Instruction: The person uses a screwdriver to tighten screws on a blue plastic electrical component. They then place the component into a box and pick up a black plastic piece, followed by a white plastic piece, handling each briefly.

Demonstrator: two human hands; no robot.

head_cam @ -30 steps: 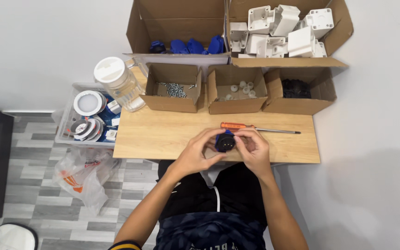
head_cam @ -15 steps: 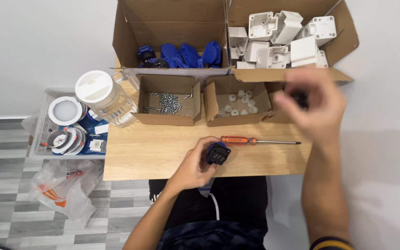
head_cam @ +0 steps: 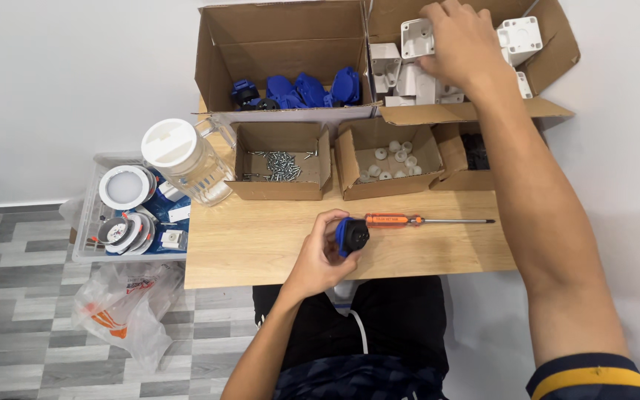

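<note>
My left hand [head_cam: 320,252] holds a small blue and black socket part [head_cam: 351,235] over the front of the wooden table [head_cam: 261,248]. My right hand [head_cam: 459,43] is stretched out to the far right, inside a large cardboard box [head_cam: 550,37], resting on the white plastic housings [head_cam: 409,67] there. Whether its fingers have closed on a housing I cannot tell. An orange-handled screwdriver [head_cam: 409,220] lies on the table just right of the blue part.
A large box of blue parts [head_cam: 298,89] stands at the back. Small boxes hold screws [head_cam: 279,163], white caps [head_cam: 390,159] and black parts [head_cam: 475,152]. A clear jug with a white lid [head_cam: 183,159] stands at the table's left edge; a crate [head_cam: 131,215] and a plastic bag [head_cam: 124,300] sit on the floor.
My right hand let go of the blue part and reached up and away into the box of white housings. My left hand stayed, holding the part alone.
</note>
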